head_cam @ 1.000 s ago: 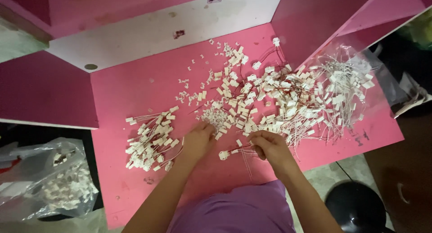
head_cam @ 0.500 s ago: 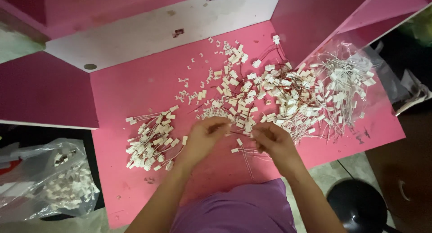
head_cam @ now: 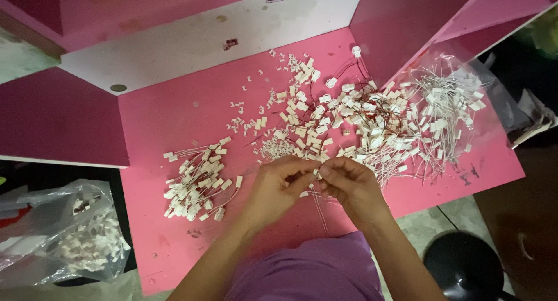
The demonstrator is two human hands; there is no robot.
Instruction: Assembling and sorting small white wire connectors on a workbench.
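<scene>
1. Where the two hands meet over the near middle of the pink counter (head_cam: pixel 174 121), a small white connector (head_cam: pixel 317 174) is pinched between the fingertips of both. Thin wires (head_cam: pixel 319 203) hang from it toward the person's body.
2. Left hand (head_cam: pixel 278 187): fingers curled narrow, tips closed on the connector from the left. Right hand (head_cam: pixel 350 183): same narrow pinch from the right. Fingertips of both hands touch or nearly touch at the piece.
3. Just beyond the hands: a small cluster of tiny loose white bits (head_cam: pixel 271 147), and scattered single pieces farther up the counter.
4. Left of the hands, apart from them: a tidy pile of wired connectors (head_cam: pixel 195 179), wires lying roughly parallel. Judged as the finished lot.
5. Right and beyond: a much larger tangled heap of white connectors with red and dark wires (head_cam: pixel 349 118), running into a heap with pale wires on a clear plastic sheet (head_cam: pixel 447 103). Judged as still unworked.
6. Progress estimate: the sorted pile is far smaller than the heap; most of the work remains.
7. Off the counter, lower left: a clear bag of white parts (head_cam: pixel 81 243). Lower right: a black stool (head_cam: pixel 465 266).
</scene>
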